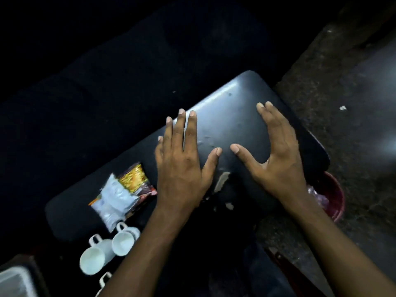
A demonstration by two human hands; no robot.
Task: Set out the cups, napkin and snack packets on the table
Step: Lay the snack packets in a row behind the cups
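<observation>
A dark table [240, 99] with rounded corners fills the middle of the view. My left hand [182, 159] and my right hand [276, 155] hover flat over its middle, fingers spread, holding nothing. To the left of my left hand lie two snack packets on the table: a white one [113, 200] and a yellow and dark one [137, 181] partly under it. Near the table's front left edge stand white cups: one [95, 258] at the left, one [124, 241] beside it, and the handle of a third [105, 279] beside my left forearm. No napkin is visible.
A red tub [336, 198] with something plastic in it stands on the floor at the table's right. A pale container [15, 284] shows at the bottom left corner. Pale scuffs [222, 181] mark the tabletop. The surroundings are very dark.
</observation>
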